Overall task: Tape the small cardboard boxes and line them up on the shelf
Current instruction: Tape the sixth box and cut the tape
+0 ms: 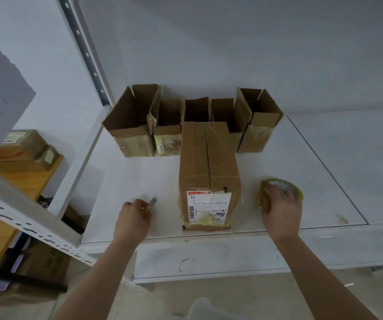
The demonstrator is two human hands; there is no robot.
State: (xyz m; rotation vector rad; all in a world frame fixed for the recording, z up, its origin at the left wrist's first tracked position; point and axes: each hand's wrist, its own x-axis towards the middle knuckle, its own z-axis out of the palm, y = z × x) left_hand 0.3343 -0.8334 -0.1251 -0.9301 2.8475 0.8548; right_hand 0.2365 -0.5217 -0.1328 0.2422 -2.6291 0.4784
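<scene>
A small cardboard box (209, 167) with a white shipping label lies on its side on the white shelf (139, 172), its flaps closed along a visible seam. Behind it, several open cardboard boxes (135, 125) stand in a row against the back wall. My left hand (135, 214) is left of the lying box and grips a small grey cutter (152, 201). My right hand (280, 209) is to the right of the box and grips a roll of yellowish tape (285, 187) resting on the shelf.
A perforated metal upright (84, 49) rises at the shelf's back left corner. A slanted shelf beam (24, 218) crosses the lower left. More cardboard packages (24, 148) sit on a wooden surface to the left. The shelf's front edge (232, 255) is just below the hands.
</scene>
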